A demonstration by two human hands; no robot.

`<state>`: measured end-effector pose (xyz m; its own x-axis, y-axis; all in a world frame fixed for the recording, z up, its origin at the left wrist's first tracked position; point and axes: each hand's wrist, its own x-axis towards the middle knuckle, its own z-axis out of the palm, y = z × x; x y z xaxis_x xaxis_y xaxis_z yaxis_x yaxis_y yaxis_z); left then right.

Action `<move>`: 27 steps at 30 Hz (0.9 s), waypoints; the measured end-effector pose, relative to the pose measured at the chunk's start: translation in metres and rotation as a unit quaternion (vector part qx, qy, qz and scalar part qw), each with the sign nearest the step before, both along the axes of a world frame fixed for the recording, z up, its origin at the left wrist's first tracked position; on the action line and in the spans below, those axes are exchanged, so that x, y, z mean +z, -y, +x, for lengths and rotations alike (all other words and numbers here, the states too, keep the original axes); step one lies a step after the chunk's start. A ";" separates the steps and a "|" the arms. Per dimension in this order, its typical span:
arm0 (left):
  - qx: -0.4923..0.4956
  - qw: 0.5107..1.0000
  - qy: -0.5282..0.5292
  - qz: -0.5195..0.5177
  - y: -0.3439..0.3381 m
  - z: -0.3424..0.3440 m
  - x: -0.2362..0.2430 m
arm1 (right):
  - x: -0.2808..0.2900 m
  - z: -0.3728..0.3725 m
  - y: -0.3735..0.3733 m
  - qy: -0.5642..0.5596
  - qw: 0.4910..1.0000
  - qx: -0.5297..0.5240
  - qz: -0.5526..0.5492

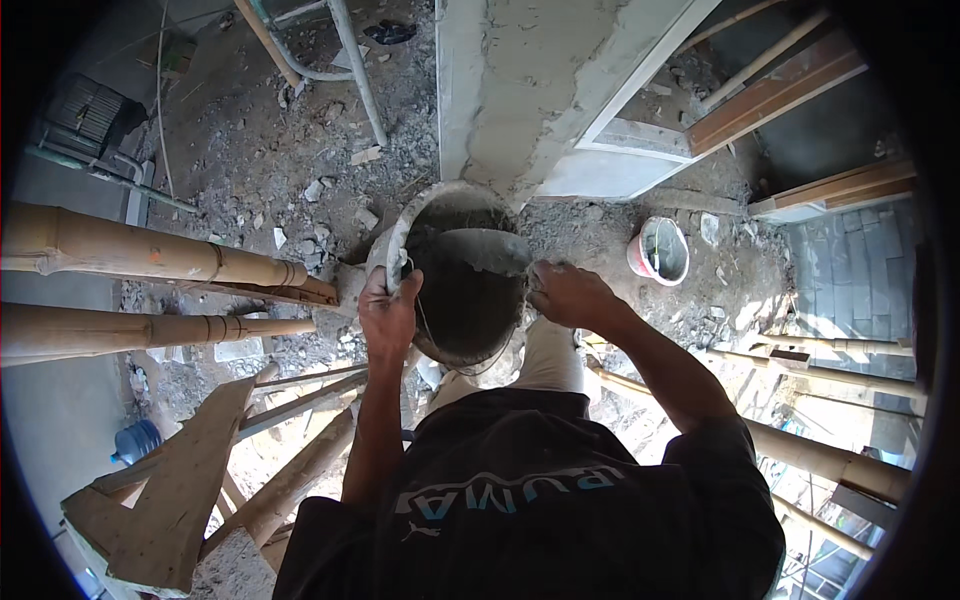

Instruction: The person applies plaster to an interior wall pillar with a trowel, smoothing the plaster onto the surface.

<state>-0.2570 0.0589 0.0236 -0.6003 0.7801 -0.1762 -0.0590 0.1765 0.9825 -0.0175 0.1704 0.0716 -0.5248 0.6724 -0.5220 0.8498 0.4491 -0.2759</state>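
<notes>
In front of me is a round bucket [402, 232], its rim crusted with dried mortar and grey wet mortar [455, 305] inside. My left hand [388, 312] is closed on the bucket's left rim, thumb towards the inside. At the right rim my right hand [572, 294] is closed around what looks like a trowel [485, 250]. Its grey, mortar-smeared blade lies across the bucket's mouth; the handle is hidden in my fingers. Just beyond the bucket rises a column [530, 90] coated in grey plaster, with pale straight edges.
Bamboo poles [150, 245] reach in from the left. Wooden boards [185, 490] stand lower left, near a blue water jug [137, 440]. A smaller bucket [659, 251] sits on the rubble-strewn ground [330, 215] at right. More bamboo [830, 460] crosses the lower right. Metal tubing [355, 70] stands far left.
</notes>
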 end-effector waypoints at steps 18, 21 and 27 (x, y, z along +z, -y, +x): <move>-0.039 0.994 -0.030 0.103 0.030 -0.033 0.019 | 0.001 -0.045 0.066 -0.342 0.762 -0.224 -0.501; 0.041 0.987 0.075 0.135 0.020 -0.044 0.010 | 0.016 -0.031 0.062 -0.396 0.745 -0.262 -0.468; 0.057 0.984 0.098 0.136 0.029 -0.066 -0.026 | 0.058 -0.032 0.063 -0.567 0.665 -0.363 -0.324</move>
<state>-0.3230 0.0301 -0.0027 -0.6614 0.7445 -0.0907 -0.2555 -0.1099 0.9606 -0.0493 0.1074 0.1293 -0.4880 0.7900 -0.3711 -0.1419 -0.4914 -0.8593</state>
